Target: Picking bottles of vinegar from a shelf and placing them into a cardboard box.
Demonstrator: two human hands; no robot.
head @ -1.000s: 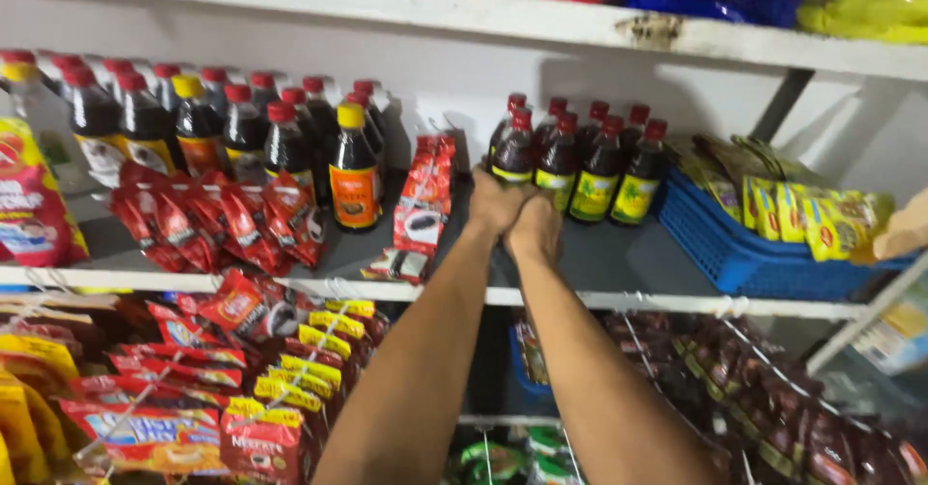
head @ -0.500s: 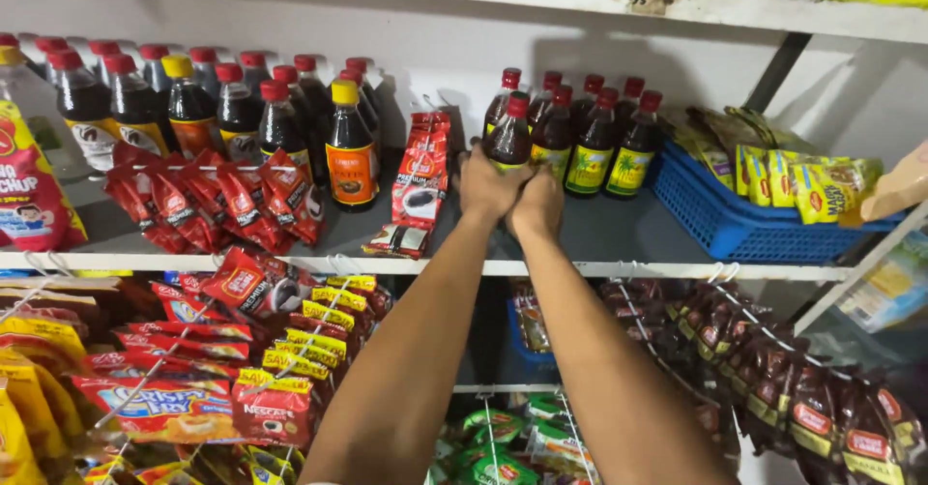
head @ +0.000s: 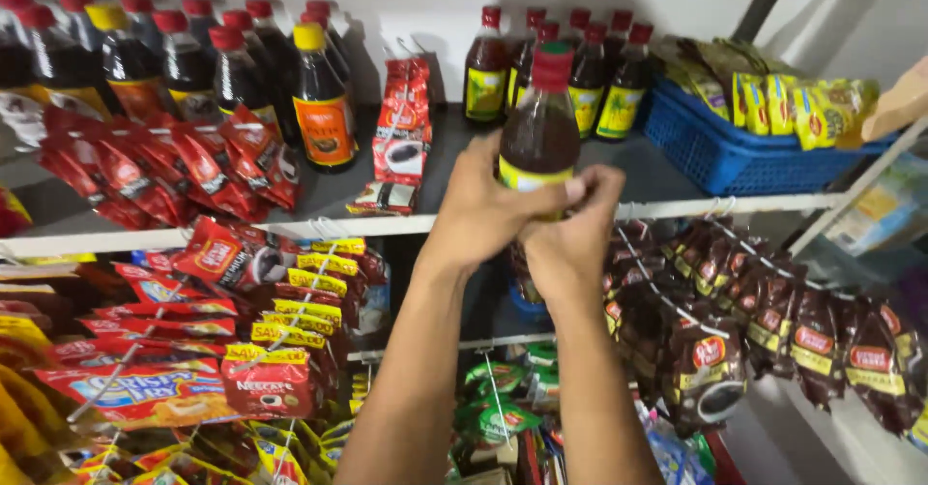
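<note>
We hold one dark glass bottle with a red cap and yellow label (head: 539, 127) in both hands, just in front of the grey shelf board (head: 657, 171). Our left hand (head: 480, 216) wraps its fingers around the bottle's lower body from the left, clamped on the label band. Our right hand (head: 572, 243) closes on the same bottle from below and the right, its thumb pressed across the label, touching the left hand's fingertips. The bottle stands upright, lifted off the shelf board and held above its front edge.

Behind the bottle, at the back of the shelf board, stands a cluster of matching red-capped dark bottles with yellow-green labels (head: 580, 69). To the right on the shelf board sits a blue plastic basket (head: 715, 151) filled with yellow-green foil sachets (head: 793, 103). To the left on the shelf board leans a strip of red coffee sachets (head: 403, 122), and further left stands a yellow-capped dark sauce bottle with an orange label (head: 322, 98) among more red-capped bottles (head: 193, 55). Below the shelf board's front edge hang dark brown sachet strips (head: 773, 316) on the right and red and yellow packets (head: 251, 321) on the left.
</note>
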